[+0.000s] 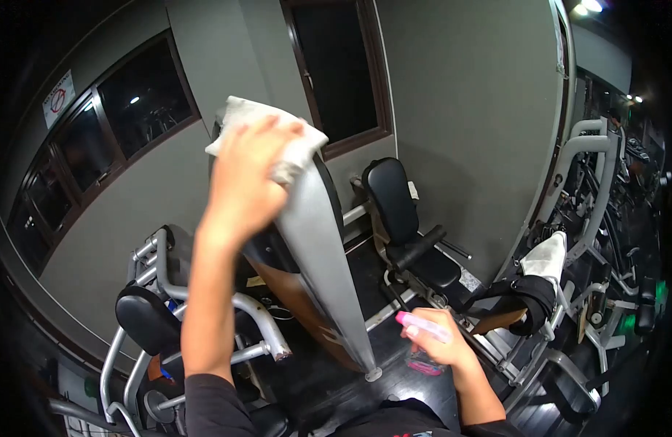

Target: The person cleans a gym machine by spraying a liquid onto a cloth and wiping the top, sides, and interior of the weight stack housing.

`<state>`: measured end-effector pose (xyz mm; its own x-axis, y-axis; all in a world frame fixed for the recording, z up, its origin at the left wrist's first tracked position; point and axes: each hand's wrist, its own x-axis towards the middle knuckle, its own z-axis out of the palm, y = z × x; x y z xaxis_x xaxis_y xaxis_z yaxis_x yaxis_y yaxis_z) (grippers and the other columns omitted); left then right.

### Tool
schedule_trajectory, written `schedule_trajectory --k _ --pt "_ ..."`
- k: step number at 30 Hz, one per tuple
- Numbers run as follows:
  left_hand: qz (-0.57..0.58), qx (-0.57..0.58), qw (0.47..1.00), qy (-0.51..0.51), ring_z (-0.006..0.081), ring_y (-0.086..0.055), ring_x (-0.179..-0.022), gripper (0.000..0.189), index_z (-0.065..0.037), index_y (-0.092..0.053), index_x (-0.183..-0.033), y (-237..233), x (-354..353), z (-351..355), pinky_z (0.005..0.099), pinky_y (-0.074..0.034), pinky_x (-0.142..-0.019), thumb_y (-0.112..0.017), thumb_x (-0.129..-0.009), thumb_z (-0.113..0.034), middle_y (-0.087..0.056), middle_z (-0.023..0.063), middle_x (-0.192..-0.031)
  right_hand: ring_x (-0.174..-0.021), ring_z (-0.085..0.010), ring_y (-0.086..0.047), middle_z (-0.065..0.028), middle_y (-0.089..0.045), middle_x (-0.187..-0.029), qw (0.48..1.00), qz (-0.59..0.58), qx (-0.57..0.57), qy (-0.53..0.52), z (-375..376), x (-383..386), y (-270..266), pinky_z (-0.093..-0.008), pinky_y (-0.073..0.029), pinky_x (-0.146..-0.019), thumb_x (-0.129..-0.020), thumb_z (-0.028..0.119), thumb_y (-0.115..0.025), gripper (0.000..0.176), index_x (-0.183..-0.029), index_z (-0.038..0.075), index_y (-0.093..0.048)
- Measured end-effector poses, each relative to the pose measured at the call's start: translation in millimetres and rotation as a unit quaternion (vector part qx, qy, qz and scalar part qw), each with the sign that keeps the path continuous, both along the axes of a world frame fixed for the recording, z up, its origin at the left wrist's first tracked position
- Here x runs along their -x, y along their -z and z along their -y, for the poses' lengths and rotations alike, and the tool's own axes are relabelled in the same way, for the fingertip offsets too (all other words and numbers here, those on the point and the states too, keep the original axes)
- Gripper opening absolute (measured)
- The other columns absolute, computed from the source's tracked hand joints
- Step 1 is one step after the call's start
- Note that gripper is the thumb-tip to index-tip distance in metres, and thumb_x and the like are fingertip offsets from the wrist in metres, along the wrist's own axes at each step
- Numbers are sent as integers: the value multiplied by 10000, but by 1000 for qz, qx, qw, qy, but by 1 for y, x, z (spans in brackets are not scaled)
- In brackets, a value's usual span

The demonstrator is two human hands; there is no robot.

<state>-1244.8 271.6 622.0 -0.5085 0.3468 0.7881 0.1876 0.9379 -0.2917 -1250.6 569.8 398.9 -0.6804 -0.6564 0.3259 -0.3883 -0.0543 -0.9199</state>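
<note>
My left hand (pixel 252 171) is raised and closed on a white cloth (pixel 266 124), pressing it against the upper end of a tall silver-grey machine cover (pixel 314 233). Part of the cloth hangs past my fingers, and the top of the cover is hidden behind it. Lower and to the right, my right hand (pixel 441 339) grips a spray bottle (pixel 427 363) with a pink nozzle and a clear body holding pink liquid. The bottle is apart from the cover, over the dark floor.
A machine with a black padded seat and backrest (pixel 390 200) stands behind the cover. Left is another machine with a round-edged black pad (pixel 146 320) and silver bars. At right, a white cloth (pixel 545 258) lies over a black padded part, near more gym frames (pixel 598 167).
</note>
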Motion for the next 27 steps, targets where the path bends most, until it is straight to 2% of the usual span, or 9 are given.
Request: schedule_trajectory --k 9,12,14,16,17,18,19,23,27 --pt "11 67 997 25 195 -505 -1245 393 -137 -658 -1034 82 -38 -26 444 -312 -1067 -640 -650 -57 -633 -19 -1159 -640 -296 -562 -115 -545 -687 992 -85 26 -84 54 -61 7 -360 -438 -590 -866 215 -630 223 -765 25 -574" --pt "40 -40 996 71 244 -572 -1167 347 -126 -675 -1059 114 -65 -23 459 -368 -1015 -664 -713 -106 -660 35 -1146 -545 -173 -625 -111 -596 -763 996 -9 74 -43 42 -68 12 -285 -489 -516 -937 361 -522 426 -884 -54 -605" --pt "83 -117 986 81 248 -590 -1132 365 -129 -667 -1094 158 -85 -20 454 -404 -974 -665 -729 -148 -661 96 -1121 -533 -136 -610 -86 -609 -754 991 -22 126 33 34 -66 9 -262 -474 -506 -926 279 -557 313 -845 -16 -620" --pt "199 -260 940 96 309 -625 -985 265 -67 -666 -1080 224 -100 -18 377 -471 -875 -631 -828 -142 -671 127 -1053 -524 -166 -613 -117 -620 -784 988 -107 83 69 25 -53 9 -267 -469 -492 -934 496 -489 572 -894 -63 -602" --pt "360 -450 815 54 259 -644 -899 244 -47 -659 -1092 256 -112 -19 337 -489 -824 -603 -893 -176 -678 122 -1019 -528 -165 -618 -113 -623 -774 986 -118 87 75 25 -49 6 -266 -464 -490 -929 541 -468 616 -885 -59 -600" --pt "337 -585 724 139 197 -636 -857 279 -15 -647 -1106 299 -117 -22 310 -491 -797 -578 -931 -221 -690 101 -999 -532 -164 -622 -109 -626 -765 985 -127 90 78 24 -46 4 -265 -459 -488 -924 586 -447 659 -877 -54 -598" --pt "348 -710 609 64 167 -624 -934 331 12 -619 -1152 334 -134 -26 321 -490 -837 -553 -955 -246 -675 90 -1059 -542 -163 -631 -100 -626 -737 984 -127 82 92 27 -43 1 -268 -454 -486 -914 642 -410 712 -862 -44 -594" --pt "176 -955 168 169 283 -594 -1143 432 -50 -511 -1299 426 -198 -66 459 -448 -1009 -510 -966 -326 -616 112 -1236 -510 -169 -609 -80 -578 -657 972 -184 100 104 40 -30 -15 -283 -442 -478 -916 621 -431 681 -787 -28 -596" --pt "136 -966 104 193 292 -543 -1214 467 -63 -486 -1330 464 -236 -88 468 -402 -1045 -481 -972 -362 -569 94 -1316 -567 -301 -531 -115 -496 -633 972 -200 81 97 55 -18 -17 -364 -416 -526 -922 540 -504 558 -716 22 -540"
